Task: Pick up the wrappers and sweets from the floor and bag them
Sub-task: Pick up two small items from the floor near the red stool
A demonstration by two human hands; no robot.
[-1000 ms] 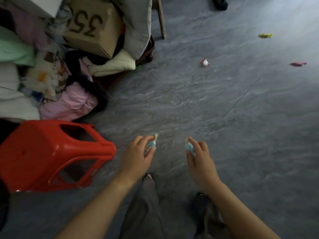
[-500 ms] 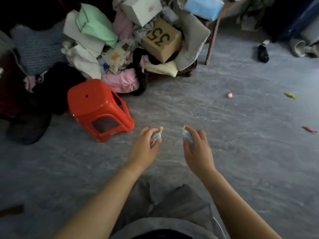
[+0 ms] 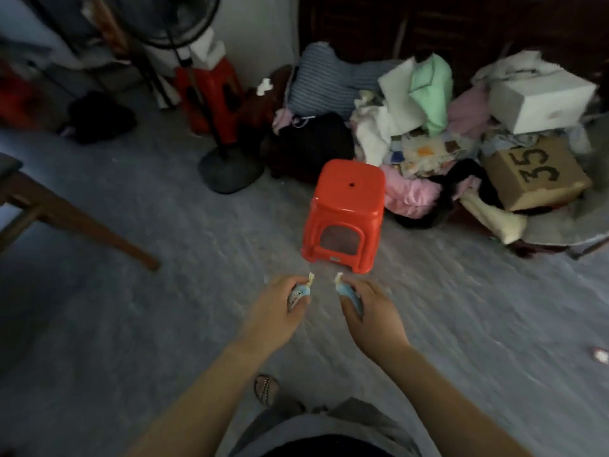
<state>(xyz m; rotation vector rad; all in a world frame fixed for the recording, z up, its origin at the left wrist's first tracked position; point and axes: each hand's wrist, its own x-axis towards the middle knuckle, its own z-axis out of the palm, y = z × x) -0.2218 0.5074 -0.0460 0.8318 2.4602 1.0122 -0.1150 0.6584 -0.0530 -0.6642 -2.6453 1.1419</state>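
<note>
Boxes: a cardboard box point(image 3: 535, 174) marked 35 and a white box point(image 3: 540, 98) sit shut on the clothes pile point(image 3: 412, 133).
Left hand point(image 3: 276, 311): grip closed on a blue sweet point(image 3: 300, 293).
Right hand point(image 3: 372, 311): grip closed on another blue sweet point(image 3: 347, 293).
Open room: bare grey floor point(image 3: 148, 308) on both sides; red stool point(image 3: 346, 216) just ahead.
Right edge: a small wrapper point(image 3: 599, 355) on the floor.
Room: dim, fan stand point(image 3: 227, 166) behind.

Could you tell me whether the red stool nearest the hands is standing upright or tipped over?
Upright: the red stool shows its flat seat on top and its legs down on the floor.
</note>
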